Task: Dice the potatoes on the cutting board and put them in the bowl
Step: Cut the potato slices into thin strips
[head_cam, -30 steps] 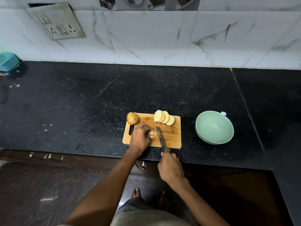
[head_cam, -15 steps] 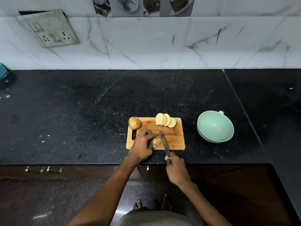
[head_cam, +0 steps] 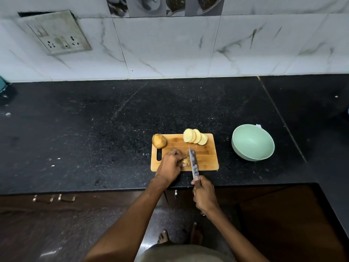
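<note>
A wooden cutting board (head_cam: 205, 157) lies near the counter's front edge. On its far left corner sits a whole potato (head_cam: 159, 141). Several pale potato slices (head_cam: 195, 136) lean together at its far edge. My left hand (head_cam: 171, 165) grips a small potato piece (head_cam: 186, 160) on the board's near side. My right hand (head_cam: 204, 194) holds a knife (head_cam: 194, 163) by the handle, with the blade lying against the right side of that piece. A light green bowl (head_cam: 253, 142) stands empty to the right of the board.
The black granite counter (head_cam: 94, 129) runs to a marble-tiled wall with a switch plate (head_cam: 56, 33) at the upper left. A teal object (head_cam: 2, 85) shows at the far left edge. Below the counter's front edge are dark cabinets and my bare feet (head_cam: 179, 236).
The knife blade has shifted closer against the potato piece in my left hand. The camera has tilted slightly, so the board sits lower in view.
</note>
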